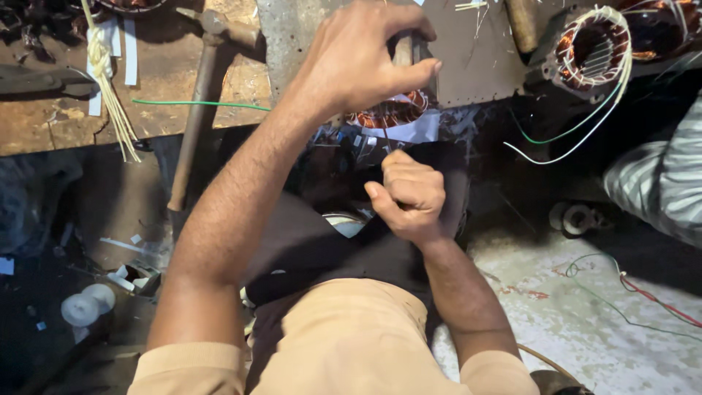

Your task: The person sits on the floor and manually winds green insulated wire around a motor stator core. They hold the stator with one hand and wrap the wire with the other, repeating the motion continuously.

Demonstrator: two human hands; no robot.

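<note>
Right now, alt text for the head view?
Left hand grips a tool handle over a copper-wound stator; right hand is fisted just below. A hammer lies on the workbench, left.
</note>
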